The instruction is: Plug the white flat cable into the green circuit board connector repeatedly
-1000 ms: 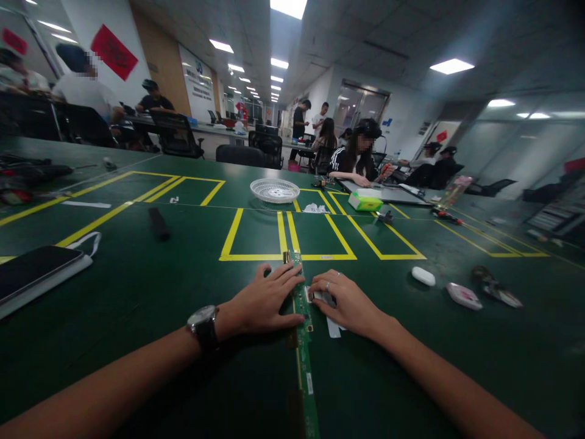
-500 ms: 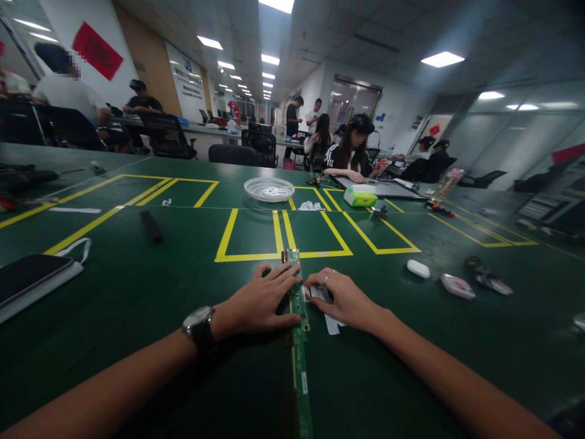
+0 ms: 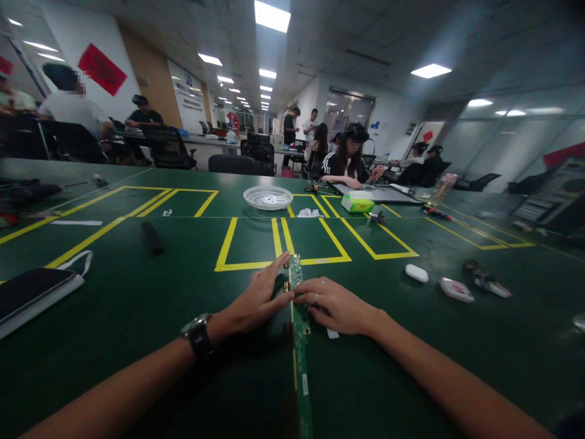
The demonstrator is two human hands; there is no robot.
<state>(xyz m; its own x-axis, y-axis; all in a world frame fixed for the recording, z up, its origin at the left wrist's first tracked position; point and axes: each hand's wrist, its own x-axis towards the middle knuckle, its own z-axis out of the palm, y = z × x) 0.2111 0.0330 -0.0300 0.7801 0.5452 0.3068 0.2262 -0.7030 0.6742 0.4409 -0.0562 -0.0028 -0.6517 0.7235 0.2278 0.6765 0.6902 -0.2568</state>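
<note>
A long, narrow green circuit board [image 3: 300, 360] runs away from me down the middle of the table. Along its left edge lies my left hand [image 3: 258, 299], wearing a watch, its fingers stretched forward and its thumb spread toward the board. From the other side, my right hand [image 3: 340, 305] reaches over the board with fingers extended across its surface; the thumb sits lower, near the right edge. Both hands are open. A bit of white ribbon-like strip [image 3: 333, 333] shows below my right hand, which covers the rest. Copper-coloured tabs [image 3: 286, 286] stick out at the board's left edge.
Yellow tape [image 3: 242, 266] marks rectangles on the green table. Farther back are a white basket [image 3: 268, 197] and a tissue pack [image 3: 358, 203]. A white case [image 3: 416, 273] lies right, a phone-like device [image 3: 39, 286] left. A person [image 3: 350, 158] sits across the table.
My right hand has moved left from the white strip onto the board. My left hand has slid off the board's top to its left edge. The view has tilted slightly upward.
</note>
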